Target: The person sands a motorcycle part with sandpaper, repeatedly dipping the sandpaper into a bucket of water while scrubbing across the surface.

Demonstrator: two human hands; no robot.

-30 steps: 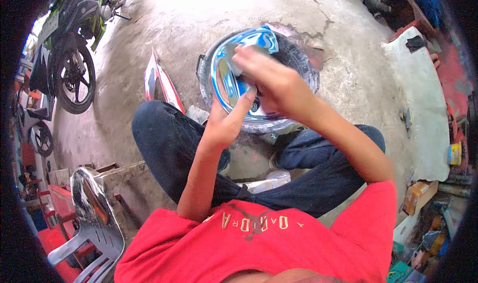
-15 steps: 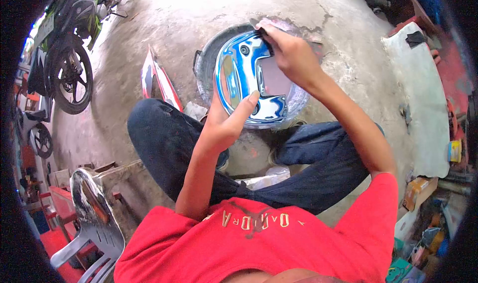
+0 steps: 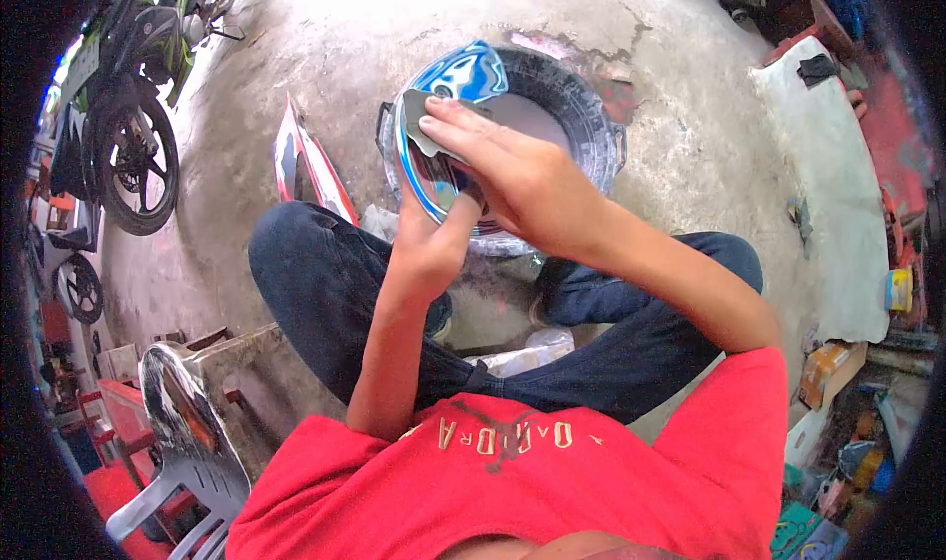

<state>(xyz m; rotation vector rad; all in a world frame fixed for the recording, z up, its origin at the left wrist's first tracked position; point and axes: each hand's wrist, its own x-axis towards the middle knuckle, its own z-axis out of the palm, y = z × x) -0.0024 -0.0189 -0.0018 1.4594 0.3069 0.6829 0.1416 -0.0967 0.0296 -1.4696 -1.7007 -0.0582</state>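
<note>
A glossy blue and white curved panel (image 3: 463,75) is held tilted over a round dark basin (image 3: 576,106) of greyish liquid. My left hand (image 3: 434,240) grips the panel's lower edge, with its thumb on the near side. My right hand (image 3: 512,171) lies over the panel with its fingers stretched, pressing a thin grey sheet (image 3: 422,126) against the panel's surface. The sheet's far part shows beyond my fingertips; the rest of it is hidden under the hand.
A red and white pointed panel (image 3: 313,171) lies on the floor left of the basin. Motorcycles (image 3: 138,156) stand at the left, above a grey plastic chair (image 3: 192,452). A pale slab (image 3: 833,205) and a cardboard box (image 3: 830,373) are at the right.
The panel has tilted and moved left over the basin. My right hand has gone from the panel's upper right edge to its left side, bringing the grey sheet with it.
</note>
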